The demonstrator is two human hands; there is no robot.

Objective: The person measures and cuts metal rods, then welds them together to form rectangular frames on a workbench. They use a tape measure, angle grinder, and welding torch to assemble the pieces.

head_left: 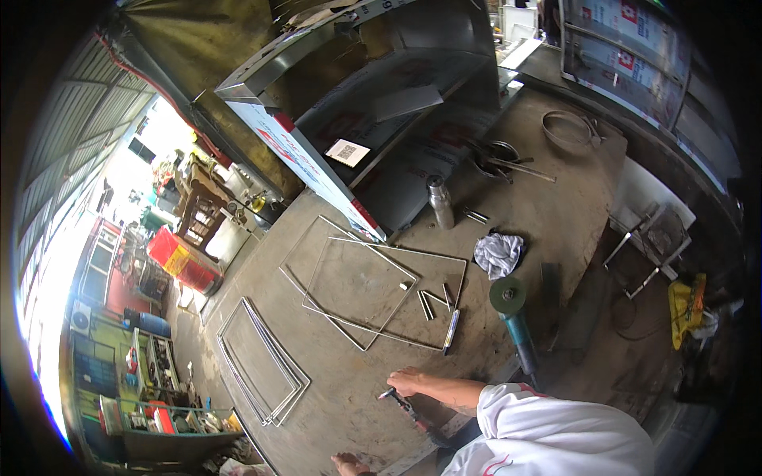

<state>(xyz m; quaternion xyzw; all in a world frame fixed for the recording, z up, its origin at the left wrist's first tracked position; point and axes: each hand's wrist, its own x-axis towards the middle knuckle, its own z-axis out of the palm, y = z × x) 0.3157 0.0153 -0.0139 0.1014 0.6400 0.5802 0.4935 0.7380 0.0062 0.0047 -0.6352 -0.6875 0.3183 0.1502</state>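
My right hand [407, 382] is over the near part of the workbench [349, 397], with its fingers curled in. Just below those fingers is the silver end of a dark, long-handled tool [406, 404], lying slantwise toward my body. Whether the fingers grip it or something small is hidden. My left hand [347, 464] shows only in part at the lower edge, low over the bench, and its fingers are mostly cut off. Beyond my right hand, thin metal rod frames [373, 329] overlap on the bench, with short tube pieces [427, 304] and a marker-like stick [452, 329] at their corner.
More nested rod frames [266, 361] lie at left. An angle grinder [516, 329] rests at right near a crumpled cloth [498, 254]. Farther back stand a steel bottle [439, 202], a large sheet-metal cabinet [309, 163] and a metal hoop [567, 131]. A stool [655, 238] is beyond the right edge.
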